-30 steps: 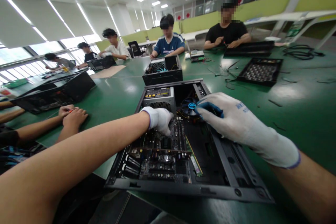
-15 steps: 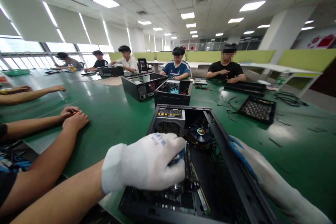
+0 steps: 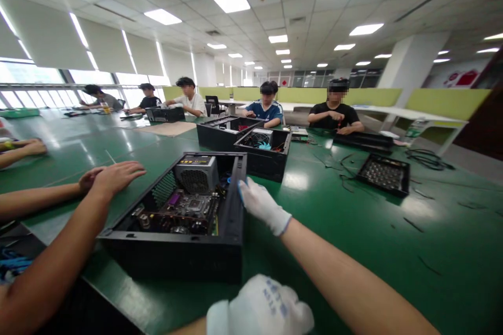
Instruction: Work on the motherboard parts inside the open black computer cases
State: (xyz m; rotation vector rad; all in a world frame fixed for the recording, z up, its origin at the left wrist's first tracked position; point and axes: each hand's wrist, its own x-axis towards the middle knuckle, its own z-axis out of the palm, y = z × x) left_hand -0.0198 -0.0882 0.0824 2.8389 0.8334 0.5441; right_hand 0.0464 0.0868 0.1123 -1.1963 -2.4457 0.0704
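Note:
A black open computer case [image 3: 168,254] lies on the green table, left of centre. Inside it are a grey power supply [image 3: 196,177] and a motherboard [image 3: 192,207] with a purple slot. My right hand [image 3: 265,207], in a white glove with blue fingertips, rests outstretched against the outside of the case's right wall near the far corner. My left hand [image 3: 271,308], gloved too, is low at the bottom edge, apart from the case. Its fingers curl downward out of sight, so whatever they might hold is hidden.
Bare hands [image 3: 113,175] of a person at the left lie close to the case. Two more open cases [image 3: 263,154] stand just beyond it. A black tray [image 3: 385,172] and loose cables [image 3: 428,158] lie to the right. Several people sit across the table.
My left hand has come out of the case and down to the bottom edge. The case has shifted left and turned, with my right hand still against its side.

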